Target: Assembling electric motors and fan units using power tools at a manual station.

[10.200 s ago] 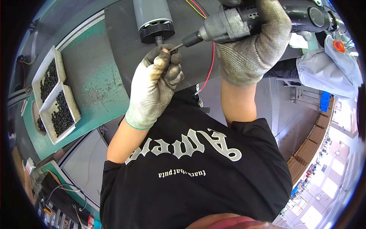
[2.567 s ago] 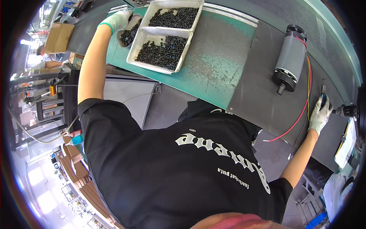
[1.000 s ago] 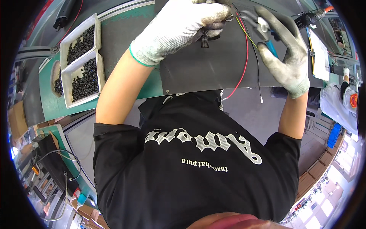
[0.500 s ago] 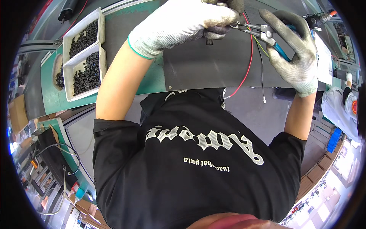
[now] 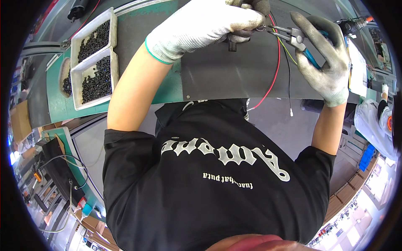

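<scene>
At the top of the view my left hand (image 5: 217,25), in a white glove with dark-stained fingertips, is closed on a dark metal part whose threaded end (image 5: 232,45) points down below the fingers. Much of that part is hidden by the glove. A small ring-like piece (image 5: 261,28) shows at the fingertips. My right hand (image 5: 328,62), also gloved, is wrapped round the blue-handled pliers (image 5: 296,39). Their slim jaws are spread apart and point left toward the small piece, with a slight gap. Red (image 5: 277,69), black (image 5: 289,79) and yellow-green wires hang behind the pliers.
Two white trays (image 5: 74,90) of small black screw-like pieces stand on the green bench at left, beside a smaller oval dish (image 5: 63,81). A dark mat (image 5: 209,79) covers the bench middle. At right lies a white sheet (image 5: 358,69); another person's sleeve (image 5: 372,121) shows beyond.
The pliers' jaws have drawn off the small piece and spread wider. Both hands have shifted slightly to the right and down in the picture.
</scene>
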Demonstrator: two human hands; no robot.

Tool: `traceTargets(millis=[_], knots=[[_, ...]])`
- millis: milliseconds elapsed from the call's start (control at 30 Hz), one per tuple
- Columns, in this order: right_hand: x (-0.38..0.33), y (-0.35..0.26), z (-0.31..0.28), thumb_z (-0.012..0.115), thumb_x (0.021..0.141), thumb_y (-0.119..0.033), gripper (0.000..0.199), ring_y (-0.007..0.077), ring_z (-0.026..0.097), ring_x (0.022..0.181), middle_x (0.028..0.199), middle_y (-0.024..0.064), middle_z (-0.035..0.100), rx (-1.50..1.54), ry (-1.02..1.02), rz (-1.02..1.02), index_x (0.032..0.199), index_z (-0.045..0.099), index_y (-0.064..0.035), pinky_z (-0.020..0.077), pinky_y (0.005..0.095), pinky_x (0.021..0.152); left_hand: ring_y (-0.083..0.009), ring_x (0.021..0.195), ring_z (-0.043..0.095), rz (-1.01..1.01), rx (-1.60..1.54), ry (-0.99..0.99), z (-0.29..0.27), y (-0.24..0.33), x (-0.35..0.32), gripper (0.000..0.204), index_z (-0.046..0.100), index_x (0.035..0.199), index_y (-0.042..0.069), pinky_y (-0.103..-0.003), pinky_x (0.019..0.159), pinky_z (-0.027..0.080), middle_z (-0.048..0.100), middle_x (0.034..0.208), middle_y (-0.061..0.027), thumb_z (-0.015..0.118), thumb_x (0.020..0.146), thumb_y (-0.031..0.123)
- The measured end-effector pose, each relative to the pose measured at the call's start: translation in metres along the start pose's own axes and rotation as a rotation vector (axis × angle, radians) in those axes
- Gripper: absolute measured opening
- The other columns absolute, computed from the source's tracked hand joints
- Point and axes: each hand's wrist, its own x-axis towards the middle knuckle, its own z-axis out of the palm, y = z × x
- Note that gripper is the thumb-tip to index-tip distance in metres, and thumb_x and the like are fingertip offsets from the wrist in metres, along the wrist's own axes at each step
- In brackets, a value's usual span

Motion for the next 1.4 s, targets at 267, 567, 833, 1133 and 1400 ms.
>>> traceTargets(millis=[267, 567, 833, 1133, 1400], knots=[[0.0, 0.009, 0.012, 0.067, 0.069, -0.005, 0.056, 0.026, 0.062, 0.1, 0.112, 0.0132, 0.063, -0.02, 0.011, -0.015, 0.124, 0.069, -0.0108, 0.0511, 0.0376, 0.09, -0.0078, 0.062, 0.043, -0.014, 0.014, 0.008, -0.005, -0.004, 0.009, 0.011, 0.05, 0.098, 0.003, -0.022, 0.055, 0.037, 0.048, 0.076, -0.0001, 0.058, 0.09, 0.005], [0.003, 0.026, 0.021, 0.069, 0.073, -0.009, 0.049, 0.0308, 0.061, 0.099, 0.109, 0.0132, 0.065, -0.214, 0.01, -0.032, 0.122, 0.067, -0.0113, 0.0507, 0.0425, 0.089, -0.013, 0.07, 0.053, -0.034, 0.143, 0.013, -0.015, -0.004, 0.033, 0.022, 0.052, 0.11, 0.0, -0.026, 0.063, 0.044, 0.054, 0.083, -0.0037, 0.06, 0.091, 0.009], [0.047, 0.118, 0.137, 0.062, 0.081, -0.017, 0.016, 0.0219, 0.062, 0.068, 0.077, 0.0095, 0.064, 1.26, -0.078, 0.871, 0.089, 0.063, -0.004, 0.0522, 0.0351, 0.067, -0.0423, 0.116, 0.059, 0.027, 1.332, 0.786, -0.124, -0.035, 0.12, 0.07, 0.058, 0.119, -0.007, -0.046, 0.098, 0.046, 0.064, 0.118, -0.0298, 0.059, 0.088, 0.056], [0.058, 0.1, 0.146, 0.063, 0.08, -0.012, 0.01, 0.0153, 0.06, 0.064, 0.072, 0.0044, 0.06, 1.872, 0.072, 0.866, 0.088, 0.061, -0.0058, 0.0486, 0.0295, 0.06, -0.0396, 0.116, 0.061, -0.106, 0.95, 0.857, -0.096, -0.034, 0.136, 0.081, 0.057, 0.126, -0.007, -0.041, 0.098, 0.047, 0.062, 0.124, -0.0286, 0.064, 0.083, 0.062], [0.0, 0.017, 0.002, 0.066, 0.068, -0.02, 0.049, 0.0195, 0.064, 0.085, 0.094, 0.0125, 0.068, 1.127, -0.254, 0.369, 0.11, 0.065, 0.0055, 0.0518, 0.0332, 0.077, -0.0258, 0.107, 0.063, 0.689, 0.707, 0.62, 0.016, -0.013, 0.013, 0.086, 0.051, 0.129, -0.003, -0.038, 0.093, 0.051, 0.062, 0.118, -0.0169, 0.09, 0.064, 0.037]])
